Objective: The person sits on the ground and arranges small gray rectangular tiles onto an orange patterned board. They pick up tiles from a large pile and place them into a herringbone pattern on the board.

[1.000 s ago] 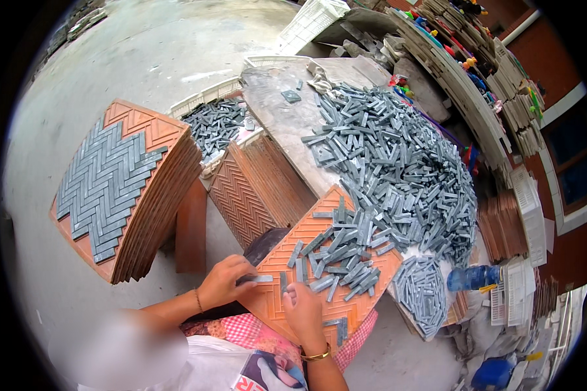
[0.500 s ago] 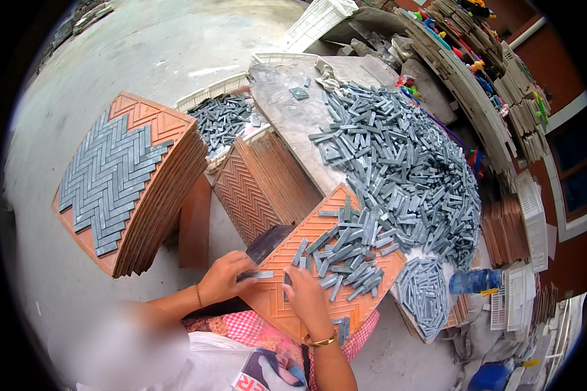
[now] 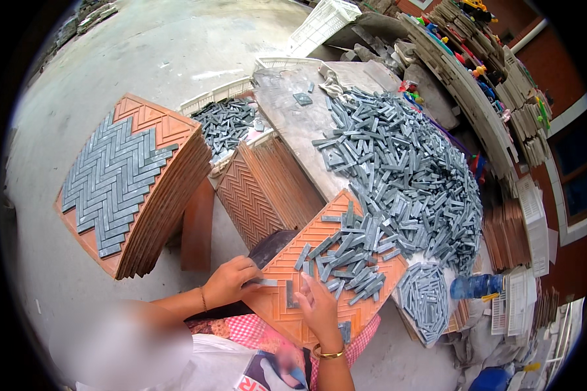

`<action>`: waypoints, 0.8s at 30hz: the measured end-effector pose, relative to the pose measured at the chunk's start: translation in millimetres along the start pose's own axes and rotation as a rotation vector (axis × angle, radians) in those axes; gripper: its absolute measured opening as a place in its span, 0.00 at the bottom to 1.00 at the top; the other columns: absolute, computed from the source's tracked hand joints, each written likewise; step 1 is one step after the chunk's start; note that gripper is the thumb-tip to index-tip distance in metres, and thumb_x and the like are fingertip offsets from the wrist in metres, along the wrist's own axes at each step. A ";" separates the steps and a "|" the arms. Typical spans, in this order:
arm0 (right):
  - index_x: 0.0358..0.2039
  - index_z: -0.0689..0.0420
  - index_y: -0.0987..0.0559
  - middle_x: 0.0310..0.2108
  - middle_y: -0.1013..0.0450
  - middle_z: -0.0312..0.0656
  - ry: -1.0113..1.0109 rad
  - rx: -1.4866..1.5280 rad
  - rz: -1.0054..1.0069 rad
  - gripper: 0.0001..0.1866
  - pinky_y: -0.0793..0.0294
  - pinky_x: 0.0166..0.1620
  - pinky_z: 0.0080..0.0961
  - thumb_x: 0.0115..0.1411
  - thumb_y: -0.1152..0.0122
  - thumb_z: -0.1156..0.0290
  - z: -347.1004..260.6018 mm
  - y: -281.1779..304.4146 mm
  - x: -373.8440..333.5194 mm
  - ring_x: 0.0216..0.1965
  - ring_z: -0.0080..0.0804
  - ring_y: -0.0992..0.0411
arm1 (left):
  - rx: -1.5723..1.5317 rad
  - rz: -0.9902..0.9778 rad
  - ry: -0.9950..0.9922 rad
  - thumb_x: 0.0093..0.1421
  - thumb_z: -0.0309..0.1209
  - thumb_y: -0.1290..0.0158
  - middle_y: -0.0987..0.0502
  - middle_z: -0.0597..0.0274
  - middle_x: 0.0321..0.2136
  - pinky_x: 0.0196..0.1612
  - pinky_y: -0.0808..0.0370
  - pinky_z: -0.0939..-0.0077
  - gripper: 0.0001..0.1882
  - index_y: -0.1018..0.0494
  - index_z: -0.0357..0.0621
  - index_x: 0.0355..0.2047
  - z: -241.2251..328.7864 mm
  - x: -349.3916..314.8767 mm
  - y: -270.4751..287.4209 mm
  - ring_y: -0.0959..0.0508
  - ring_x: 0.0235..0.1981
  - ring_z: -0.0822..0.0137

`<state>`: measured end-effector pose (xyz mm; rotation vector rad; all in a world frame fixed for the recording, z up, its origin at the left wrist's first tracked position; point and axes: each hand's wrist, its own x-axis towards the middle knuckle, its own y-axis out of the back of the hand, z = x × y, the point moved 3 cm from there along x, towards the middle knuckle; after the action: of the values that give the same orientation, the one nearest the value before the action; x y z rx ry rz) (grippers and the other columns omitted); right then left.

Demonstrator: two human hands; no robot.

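Note:
An orange tray with herringbone grooves lies tilted across my lap. At its left side my left hand is closed on a small grey stone strip, whose end sticks out past the fingers. My right hand hovers over the tray with thumb and fingers apart, holding nothing. Just left of its thumb, a dark grey strip lies in the tray. Loose strips are heaped on the upper right part of the tray. Close to my right wrist, a few more strips sit in grooves.
A tall stack of orange trays, its top mostly filled with strips, stands at left. A worktable bears a large pile of grey strips. Behind stands a white crate of strips. A blue water bottle lies at right.
My right hand has drawn back slightly right from the dark strip, its fingers now spread, leaving the strip in the tray. My left hand still holds its strip, shifted slightly.

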<state>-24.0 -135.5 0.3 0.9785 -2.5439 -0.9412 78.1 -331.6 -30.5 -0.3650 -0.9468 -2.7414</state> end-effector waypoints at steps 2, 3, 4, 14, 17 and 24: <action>0.44 0.61 0.23 0.31 0.27 0.45 0.021 -0.008 0.038 0.16 0.29 0.31 0.28 0.53 0.36 0.76 1.4 5.9 -7.4 0.27 0.35 0.29 | 0.055 -0.028 -0.020 0.46 0.28 0.38 0.28 0.60 0.31 0.38 0.27 0.65 0.13 0.26 0.44 0.33 -0.1 0.9 -6.0 0.26 0.35 0.57; 0.42 0.61 0.22 0.29 0.26 0.44 0.032 -0.012 0.061 0.15 0.30 0.30 0.27 0.53 0.36 0.76 1.1 8.7 -11.1 0.26 0.33 0.29 | 0.074 -0.027 -0.026 0.46 0.28 0.38 0.28 0.60 0.31 0.38 0.27 0.65 0.13 0.27 0.44 0.33 1.1 3.4 -8.1 0.27 0.35 0.57; 0.41 0.61 0.22 0.28 0.26 0.44 0.006 0.003 0.076 0.13 0.30 0.29 0.26 0.53 0.36 0.76 0.0 10.3 -15.7 0.25 0.32 0.29 | 0.093 -0.026 -0.033 0.46 0.28 0.38 0.28 0.60 0.31 0.38 0.27 0.65 0.13 0.27 0.44 0.33 2.0 5.7 -10.0 0.27 0.35 0.57; 0.38 0.62 0.20 0.28 0.24 0.41 -0.184 0.140 0.218 0.10 0.29 0.28 0.18 0.54 0.36 0.77 15.9 11.7 -65.8 0.25 0.23 0.27 | 0.163 -0.052 -0.073 0.47 0.29 0.39 0.30 0.59 0.32 0.38 0.27 0.66 0.14 0.28 0.42 0.34 2.0 17.7 -26.5 0.28 0.36 0.57; 0.38 0.62 0.19 0.29 0.24 0.41 -0.192 0.134 0.228 0.10 0.29 0.28 0.16 0.53 0.36 0.77 18.3 13.4 -70.3 0.26 0.21 0.27 | 0.179 -0.048 -0.075 0.48 0.29 0.40 0.30 0.59 0.32 0.38 0.27 0.65 0.14 0.28 0.42 0.35 0.4 18.8 -30.5 0.28 0.36 0.57; 0.38 0.62 0.20 0.29 0.24 0.41 -0.156 0.127 0.266 0.10 0.28 0.28 0.17 0.54 0.36 0.76 20.1 13.0 -74.5 0.26 0.22 0.26 | 0.211 -0.057 -0.019 0.49 0.29 0.41 0.29 0.58 0.31 0.39 0.28 0.65 0.14 0.28 0.42 0.37 -1.0 12.3 -23.9 0.28 0.35 0.56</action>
<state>15.8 -68.4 -7.0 0.5948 -2.8039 -0.8161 59.6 -315.4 -41.3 -0.3316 -1.2561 -2.6566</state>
